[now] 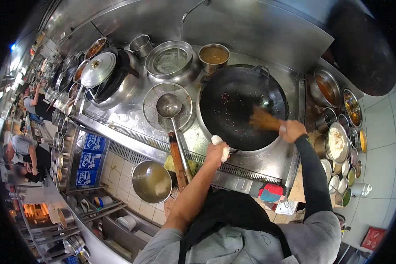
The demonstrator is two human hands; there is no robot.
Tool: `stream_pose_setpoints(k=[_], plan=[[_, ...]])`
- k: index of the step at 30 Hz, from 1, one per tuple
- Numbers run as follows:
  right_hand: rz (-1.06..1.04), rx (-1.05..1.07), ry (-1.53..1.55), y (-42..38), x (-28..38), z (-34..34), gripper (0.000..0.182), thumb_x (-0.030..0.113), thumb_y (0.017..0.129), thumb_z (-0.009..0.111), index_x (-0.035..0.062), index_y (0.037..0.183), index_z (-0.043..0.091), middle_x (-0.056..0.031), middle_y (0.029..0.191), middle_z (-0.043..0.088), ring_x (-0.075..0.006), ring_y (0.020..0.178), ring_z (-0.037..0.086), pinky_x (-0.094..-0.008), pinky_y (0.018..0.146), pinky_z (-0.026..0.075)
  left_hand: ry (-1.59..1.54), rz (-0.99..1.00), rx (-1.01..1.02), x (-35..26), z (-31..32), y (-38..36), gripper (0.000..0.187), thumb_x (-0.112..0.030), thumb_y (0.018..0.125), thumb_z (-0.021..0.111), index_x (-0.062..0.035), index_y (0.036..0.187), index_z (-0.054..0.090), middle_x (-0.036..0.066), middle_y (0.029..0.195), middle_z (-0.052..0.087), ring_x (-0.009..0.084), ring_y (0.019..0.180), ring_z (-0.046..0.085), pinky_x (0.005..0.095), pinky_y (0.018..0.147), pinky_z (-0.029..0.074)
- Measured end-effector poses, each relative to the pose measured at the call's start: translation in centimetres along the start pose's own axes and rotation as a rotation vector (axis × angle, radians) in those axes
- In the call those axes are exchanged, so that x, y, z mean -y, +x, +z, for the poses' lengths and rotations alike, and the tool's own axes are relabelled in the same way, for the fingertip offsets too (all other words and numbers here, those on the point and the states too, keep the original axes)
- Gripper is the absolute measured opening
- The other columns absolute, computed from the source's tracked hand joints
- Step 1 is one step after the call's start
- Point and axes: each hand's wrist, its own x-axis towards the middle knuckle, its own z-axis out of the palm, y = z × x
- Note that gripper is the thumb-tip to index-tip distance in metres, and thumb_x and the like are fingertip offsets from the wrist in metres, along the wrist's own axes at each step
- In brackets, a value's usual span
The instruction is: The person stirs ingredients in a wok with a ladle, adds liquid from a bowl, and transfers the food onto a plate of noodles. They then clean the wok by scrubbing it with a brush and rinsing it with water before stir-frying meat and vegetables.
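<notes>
A large black wok sits on the steel range, with small reddish and pale bits scattered over its inside. My right hand is closed around the handle of a bamboo wok brush. The brush head, blurred by motion, is over the right part of the wok. At the wok's near rim, my left hand grips a folded white cloth. Whether that hand also holds a wok handle under the cloth is hidden. Left of the wok, a ladle rests in a round wire strainer.
Water runs from a tap into a steel pot. A pot of brown liquid stands behind the wok. Bowls of ingredients crowd the right side. Below left is a pot of cloudy liquid. Co-workers stand far left.
</notes>
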Motion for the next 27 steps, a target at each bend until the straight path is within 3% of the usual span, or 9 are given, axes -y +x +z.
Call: stream_pose_setpoints(k=[6, 12, 14, 17, 20, 23, 24, 25, 27], plan=[[0.156, -0.266, 0.206, 10.3, 7.8, 5.9, 0.052, 0.033, 0.084, 0.064, 0.0145, 0.132, 0.054, -0.0212, 0.098, 0.067, -0.0376, 0.094, 0.064, -0.049, 0.08, 0.051, -0.006, -0.057, 0.051, -0.3, -0.3, 0.6, 0.02, -0.009, 0.076, 0.067, 0.0013, 0.091, 0.059, 0.013, 0.079, 0.062, 0.0249, 0.058, 0.061, 0.038, 0.048, 0.054], [-0.042, -0.059, 0.292, -1.4, 8.6, 5.2, 0.056, 0.036, 0.085, 0.062, 0.0121, 0.135, 0.053, -0.0202, 0.107, 0.066, -0.0384, 0.103, 0.062, -0.0475, 0.088, 0.05, 0.052, 0.073, 0.263, 0.7, -1.8, 0.3, 0.027, -0.002, 0.078, 0.062, 0.0021, 0.104, 0.055, 0.013, 0.085, 0.061, 0.0243, 0.063, 0.062, 0.0327, 0.051, 0.052], [-0.087, -0.186, 0.258, -7.0, 5.1, 3.9, 0.055, 0.037, 0.087, 0.062, 0.0131, 0.135, 0.055, -0.0191, 0.104, 0.069, -0.0375, 0.094, 0.067, -0.048, 0.088, 0.05, 0.116, 0.282, 0.113, 0.5, -1.1, -3.4, 0.032, 0.0, 0.075, 0.06, 0.0005, 0.106, 0.054, 0.009, 0.088, 0.061, 0.0206, 0.074, 0.06, 0.0326, 0.065, 0.051], [0.099, -0.19, 0.458, -11.6, 3.9, 0.7, 0.058, 0.037, 0.088, 0.064, 0.0136, 0.14, 0.051, -0.0185, 0.103, 0.069, -0.029, 0.078, 0.069, -0.0415, 0.079, 0.054, 0.4, 0.422, 0.039, 1.9, -3.6, -5.0, 0.049, -0.005, 0.072, 0.063, 0.0014, 0.117, 0.046, 0.011, 0.093, 0.061, 0.0209, 0.082, 0.06, 0.0343, 0.075, 0.05], [0.24, -0.623, 1.208, -10.7, 5.9, 1.4, 0.06, 0.028, 0.091, 0.068, 0.0122, 0.144, 0.045, -0.0036, 0.101, 0.068, -0.0048, 0.062, 0.056, -0.0226, 0.056, 0.052, 0.49, 0.574, 0.005, 0.8, -3.0, -8.2, 0.053, -0.008, 0.072, 0.064, 0.002, 0.121, 0.045, 0.015, 0.096, 0.062, 0.0241, 0.085, 0.062, 0.0356, 0.076, 0.05], [0.268, -0.757, 1.45, -6.6, 8.5, 5.0, 0.061, 0.026, 0.092, 0.066, 0.014, 0.146, 0.042, -0.0073, 0.12, 0.065, -0.0037, 0.06, 0.055, -0.0211, 0.051, 0.051, 0.729, 0.726, 0.034, -0.5, -2.0, -9.6, 0.056, -0.009, 0.072, 0.063, 0.0012, 0.124, 0.044, 0.02, 0.099, 0.063, 0.0295, 0.089, 0.064, 0.038, 0.08, 0.05], [0.194, -0.763, 1.425, -6.3, 9.9, 5.6, 0.061, 0.02, 0.092, 0.067, 0.0163, 0.147, 0.041, 0.0012, 0.086, 0.063, -0.005, 0.056, 0.052, -0.0225, 0.048, 0.047, 0.778, 0.747, 0.037, -0.8, -1.6, -10.0, 0.058, -0.008, 0.072, 0.063, -0.0006, 0.127, 0.044, 0.023, 0.103, 0.063, 0.0344, 0.095, 0.064, 0.0399, 0.084, 0.049], [0.183, -0.731, 1.495, -7.1, 12.0, 5.1, 0.061, 0.021, 0.092, 0.068, 0.0135, 0.147, 0.042, 0.0005, 0.084, 0.062, -0.0048, 0.058, 0.053, -0.024, 0.051, 0.047, 0.784, 0.75, 0.042, -0.9, -1.4, -9.9, 0.058, -0.008, 0.072, 0.063, -0.0006, 0.127, 0.044, 0.023, 0.103, 0.063, 0.0344, 0.095, 0.064, 0.0399, 0.084, 0.049], [0.104, -0.663, 1.1, -9.3, 11.2, 7.2, 0.062, 0.022, 0.089, 0.069, 0.0137, 0.145, 0.044, -0.0091, 0.088, 0.064, -0.0157, 0.064, 0.057, -0.0311, 0.06, 0.05, 0.874, 0.932, 0.043, -1.1, -1.0, -9.4, 0.059, -0.007, 0.071, 0.064, -0.0011, 0.127, 0.045, 0.022, 0.105, 0.063, 0.0357, 0.097, 0.063, 0.04, 0.086, 0.048]])
